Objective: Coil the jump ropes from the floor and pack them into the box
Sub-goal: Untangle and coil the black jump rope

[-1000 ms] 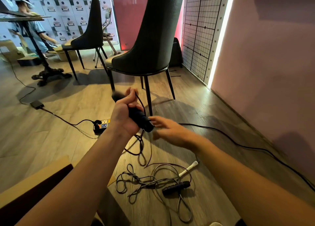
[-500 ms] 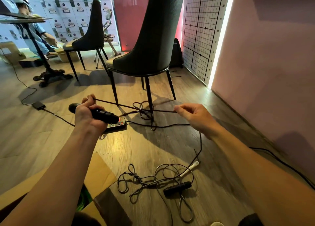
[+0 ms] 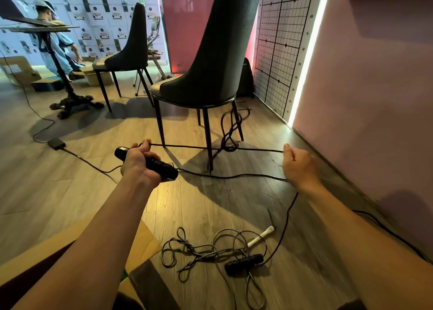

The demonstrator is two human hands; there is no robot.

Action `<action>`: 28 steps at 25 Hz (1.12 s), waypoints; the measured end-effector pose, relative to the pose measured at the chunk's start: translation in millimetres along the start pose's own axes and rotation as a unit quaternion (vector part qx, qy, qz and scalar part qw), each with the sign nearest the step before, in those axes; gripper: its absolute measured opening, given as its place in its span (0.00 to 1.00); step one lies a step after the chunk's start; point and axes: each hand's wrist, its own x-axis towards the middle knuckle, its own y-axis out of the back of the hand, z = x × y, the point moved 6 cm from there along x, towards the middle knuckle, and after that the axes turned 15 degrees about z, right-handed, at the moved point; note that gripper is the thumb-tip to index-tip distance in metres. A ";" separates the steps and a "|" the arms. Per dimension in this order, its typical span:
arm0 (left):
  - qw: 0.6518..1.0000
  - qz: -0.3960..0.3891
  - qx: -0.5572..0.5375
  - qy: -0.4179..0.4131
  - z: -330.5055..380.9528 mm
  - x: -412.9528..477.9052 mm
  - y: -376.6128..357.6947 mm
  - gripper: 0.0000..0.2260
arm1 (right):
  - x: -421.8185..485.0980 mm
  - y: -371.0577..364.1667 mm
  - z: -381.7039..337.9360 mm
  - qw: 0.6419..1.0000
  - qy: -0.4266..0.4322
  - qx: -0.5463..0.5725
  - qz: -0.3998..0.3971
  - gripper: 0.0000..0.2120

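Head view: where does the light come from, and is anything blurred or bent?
Head view: bright vertical light strip glares at right; black high-backed chair throws shadow toward the camera; right hand slightly motion-blurred; wide lens bends the edges.

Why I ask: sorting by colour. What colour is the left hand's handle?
The handle is black; the head view shows it.
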 end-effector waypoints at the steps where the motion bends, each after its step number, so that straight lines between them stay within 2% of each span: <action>1: 1.000 0.006 -0.002 -0.003 0.7 1.1 0.7 0.09 | 2.7 2.5 4.7 0.999 -0.014 -0.027 0.012 0.26; 3: 1.000 0.017 -0.011 -0.010 6.2 7.0 3.3 0.09 | 8.9 9.7 27.4 0.991 -0.126 -0.041 0.032 0.23; 4: 0.999 0.024 -0.019 -0.012 10.4 12.3 5.9 0.08 | 9.5 14.2 43.9 0.973 -0.224 0.010 0.049 0.20; 5: 0.999 0.034 -0.029 -0.014 15.4 18.8 9.5 0.08 | 7.3 18.6 60.3 0.935 -0.332 0.102 0.070 0.18; 6: 0.998 0.044 -0.038 -0.018 21.9 25.8 13.2 0.08 | 5.0 23.7 76.2 0.878 -0.418 0.212 0.094 0.16; 7: 0.997 0.054 -0.044 -0.024 28.5 32.1 17.2 0.08 | 3.7 31.1 88.7 0.821 -0.463 0.312 0.117 0.15; 9: 0.996 0.078 -0.043 -0.028 38.2 42.5 26.3 0.07 | 3.3 45.5 107.1 0.714 -0.496 0.466 0.163 0.14; 10: 0.995 0.090 -0.037 -0.026 39.8 46.0 30.4 0.06 | 2.5 50.0 113.5 0.683 -0.498 0.503 0.182 0.13; 11: 0.994 0.100 -0.027 -0.025 38.6 47.8 33.3 0.04 | 2.3 49.6 117.2 0.677 -0.494 0.514 0.182 0.13; 12: 0.994 0.102 -0.014 -0.022 34.9 47.3 34.7 0.03 | 3.2 46.9 117.9 0.706 -0.481 0.491 0.170 0.13; 15: 0.998 0.043 0.035 -0.013 14.9 35.4 23.6 0.04 | 5.5 32.5 87.0 0.895 -0.341 0.282 0.058 0.13; 16: 0.999 0.008 0.048 -0.010 8.5 28.0 16.7 0.05 | 4.1 26.5 71.0 0.944 -0.271 0.188 0.014 0.15; 17: 0.998 -0.024 0.058 -0.005 2.5 20.0 9.8 0.06 | 1.8 20.8 55.6 0.974 -0.197 0.105 -0.027 0.16; 18: 0.996 -0.053 0.065 0.000 -2.3 11.8 3.3 0.06 | -1.5 13.7 42.9 0.990 -0.122 0.039 -0.063 0.17; 20: 0.992 -0.103 0.075 0.006 -6.4 -2.8 -6.0 0.05 | -11.3 -1.7 30.1 0.988 0.001 -0.086 -0.125 0.18; 22: 0.988 -0.138 0.074 0.011 -5.9 -13.4 -9.8 0.04 | -18.0 -11.3 27.4 0.969 0.056 -0.188 -0.152 0.20; 25: 0.979 -0.174 0.105 0.023 -10.3 -28.0 -8.2 0.05 | -18.4 -16.0 29.5 0.951 0.017 -0.274 -0.145 0.18; 28: 0.957 -0.236 0.167 0.023 -26.2 -53.1 -13.2 0.09 | -30.8 -26.8 30.2 0.907 -0.012 -0.360 -0.219 0.12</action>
